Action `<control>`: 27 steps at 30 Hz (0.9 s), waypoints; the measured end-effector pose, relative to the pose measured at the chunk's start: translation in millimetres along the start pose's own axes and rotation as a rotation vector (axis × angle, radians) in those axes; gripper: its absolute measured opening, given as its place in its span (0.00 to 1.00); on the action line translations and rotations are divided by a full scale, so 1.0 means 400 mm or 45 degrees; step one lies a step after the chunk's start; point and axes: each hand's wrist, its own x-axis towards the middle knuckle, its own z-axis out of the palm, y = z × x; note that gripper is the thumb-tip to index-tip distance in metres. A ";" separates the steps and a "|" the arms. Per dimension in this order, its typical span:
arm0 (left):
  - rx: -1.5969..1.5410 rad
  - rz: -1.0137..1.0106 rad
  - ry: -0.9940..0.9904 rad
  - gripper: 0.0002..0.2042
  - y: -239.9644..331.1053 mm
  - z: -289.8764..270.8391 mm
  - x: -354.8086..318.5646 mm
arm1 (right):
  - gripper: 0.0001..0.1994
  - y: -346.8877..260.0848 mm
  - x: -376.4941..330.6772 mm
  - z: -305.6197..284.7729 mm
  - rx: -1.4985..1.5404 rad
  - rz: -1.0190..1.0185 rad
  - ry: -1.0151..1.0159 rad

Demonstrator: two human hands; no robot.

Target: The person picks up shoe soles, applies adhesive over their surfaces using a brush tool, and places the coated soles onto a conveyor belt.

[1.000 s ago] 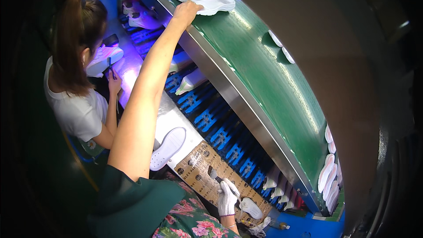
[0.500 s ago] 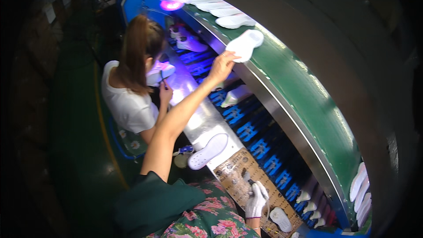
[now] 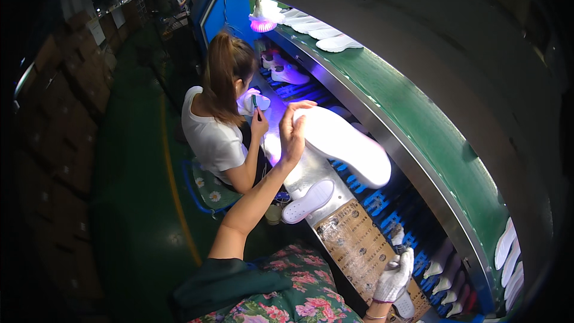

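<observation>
My bare left hand (image 3: pixel 293 134) grips a white shoe sole (image 3: pixel 350 146) by its near end and holds it up above the machine ledge. My right hand (image 3: pixel 394 278), in a white knitted glove, is closed on a small brush (image 3: pixel 397 236) with its pale head pointing up and away. The glove hovers over the far edge of a cardboard sheet (image 3: pixel 353 233) covered with clear tape. Beside the glove, partly hidden by it, lies a white sole (image 3: pixel 405 305). Another white sole with holes in one end (image 3: pixel 308 201) rests on the metal ledge.
A seated co-worker (image 3: pixel 218 125) on the left holds a shoe (image 3: pixel 254 101) and a thin tool under a pink lamp (image 3: pixel 263 18). A green belt (image 3: pixel 412 107) carries white soles at both ends. Below it run blue racks (image 3: pixel 373 200) with shoe uppers (image 3: pixel 442 260).
My left hand has brought the sole back from over the green belt, nearer to me. The gloved right hand and brush have shifted right toward the racks. The whole view has swung.
</observation>
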 end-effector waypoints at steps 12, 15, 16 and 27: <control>-0.655 -1.594 -1.247 0.14 0.009 0.127 -0.453 | 0.12 -0.016 -0.077 0.036 0.002 0.149 -0.426; -0.968 -2.041 -1.147 0.19 0.042 0.102 -0.546 | 0.10 -0.014 -0.081 0.035 -0.095 0.063 -0.487; -1.045 -2.115 -1.059 0.22 0.061 0.089 -0.578 | 0.11 -0.013 -0.078 0.028 -0.114 0.068 -0.478; -1.904 -2.307 -0.892 0.45 0.216 0.015 -0.703 | 0.09 -0.046 -0.100 0.029 -0.234 -0.123 -0.513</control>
